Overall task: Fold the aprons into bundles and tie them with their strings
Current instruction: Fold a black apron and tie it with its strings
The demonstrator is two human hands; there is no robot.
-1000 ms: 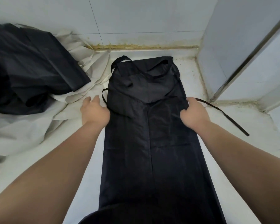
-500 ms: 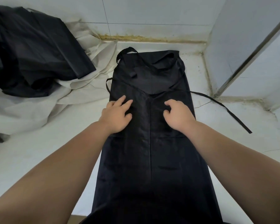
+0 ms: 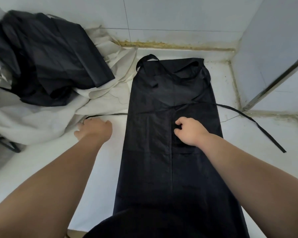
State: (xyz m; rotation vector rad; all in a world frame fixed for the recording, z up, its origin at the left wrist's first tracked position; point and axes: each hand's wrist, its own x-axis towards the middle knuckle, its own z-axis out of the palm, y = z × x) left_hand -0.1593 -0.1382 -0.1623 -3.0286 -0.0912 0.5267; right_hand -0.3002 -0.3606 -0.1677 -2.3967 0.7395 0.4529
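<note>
- The apron (image 3: 162, 134) I am working on lies flat on the white counter (image 3: 101, 169), folded lengthwise into a long dark strip that runs from the near edge toward the back wall (image 3: 179, 18).
- Its neck loop (image 3: 145, 60) sits at the far end, close to the wall.
- The right string (image 3: 251, 119) leaves the strip's right edge and trails across the counter, loose and well apart from either hand.
- The left string (image 3: 107, 115) runs out from the left edge toward the white cloth (image 3: 41, 121).
- My left hand (image 3: 93, 129) is off the apron, low over the counter, with its fingertips at the end of that string. I cannot tell whether it has hold of the string.
- My right hand (image 3: 190, 132) rests on the apron near the centre fold, fingers curled down into the fabric. I cannot tell whether they pinch it.
- A heap of dark aprons (image 3: 50, 57) sits on the white cloth at the far left.
</note>
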